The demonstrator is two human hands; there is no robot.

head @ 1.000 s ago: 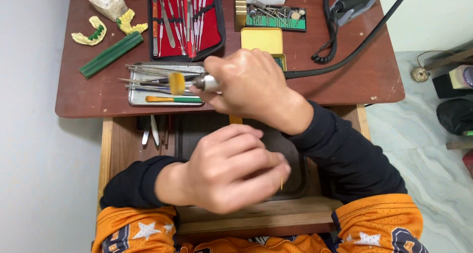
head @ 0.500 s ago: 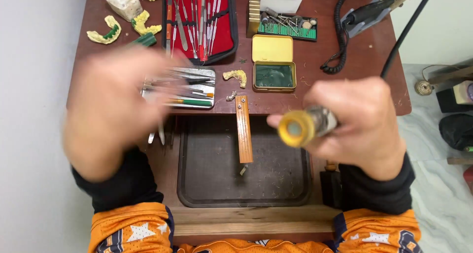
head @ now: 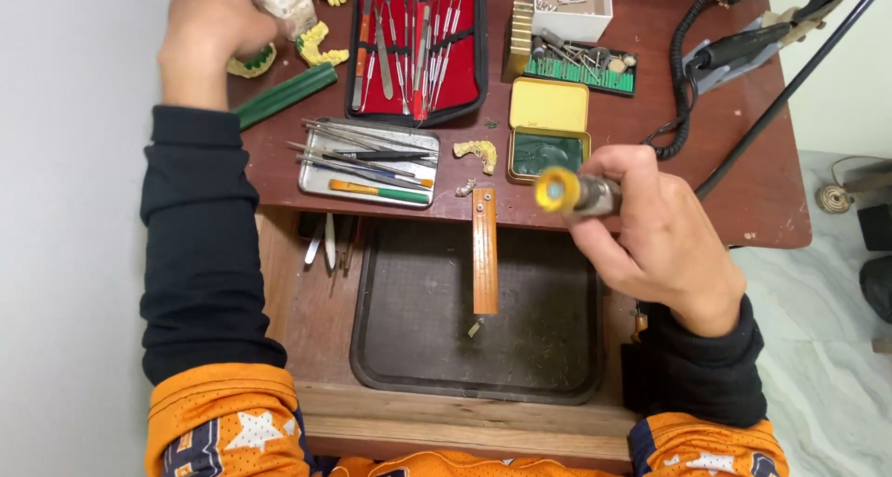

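White box (head: pixel 569 1) beside yellow tin (head: pixel 548 129)

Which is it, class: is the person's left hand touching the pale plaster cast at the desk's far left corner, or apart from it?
Touching. The head view shows the left hand with its fingers closed around the plaster cast, no gap between them.

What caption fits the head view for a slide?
Right hand holds a handpiece with a yellow wheel above a dark tray; left hand grasps a dental cast.
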